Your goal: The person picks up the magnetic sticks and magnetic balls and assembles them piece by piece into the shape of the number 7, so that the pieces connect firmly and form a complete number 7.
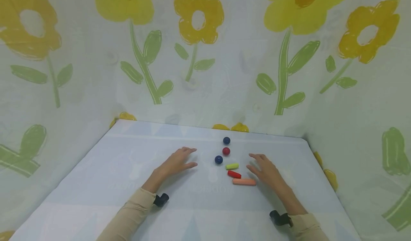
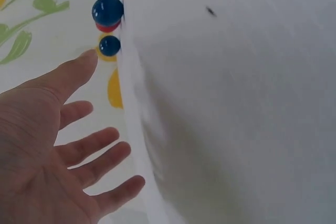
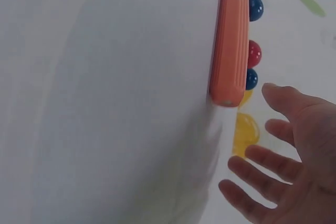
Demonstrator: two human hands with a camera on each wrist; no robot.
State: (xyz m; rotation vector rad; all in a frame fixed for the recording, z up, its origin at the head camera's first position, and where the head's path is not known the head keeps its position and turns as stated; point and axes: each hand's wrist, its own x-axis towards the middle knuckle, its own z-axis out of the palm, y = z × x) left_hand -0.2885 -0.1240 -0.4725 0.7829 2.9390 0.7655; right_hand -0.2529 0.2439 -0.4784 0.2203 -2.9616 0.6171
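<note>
Two dark blue balls, one at the back (image 1: 226, 140) and one in front (image 1: 218, 159), lie on the table with a red ball (image 1: 226, 151) between them. Nearer the person are a short yellow-green stick (image 1: 232, 166), a short red stick (image 1: 234, 174) and a longer orange stick (image 1: 244, 181), ridged lengthwise in the right wrist view. My left hand (image 1: 178, 161) hovers left of the balls, fingers extended and holding nothing. On the other side, my right hand (image 1: 264, 168) is spread beside the sticks, its thumb nearest the orange one, also holding nothing.
A white cloth with pale prints covers the table (image 1: 128, 169). Behind and beside it hangs a white curtain (image 1: 224, 91) printed with yellow flowers. Black wrist cameras sit on the left cuff (image 1: 161, 200) and the right cuff (image 1: 280, 218).
</note>
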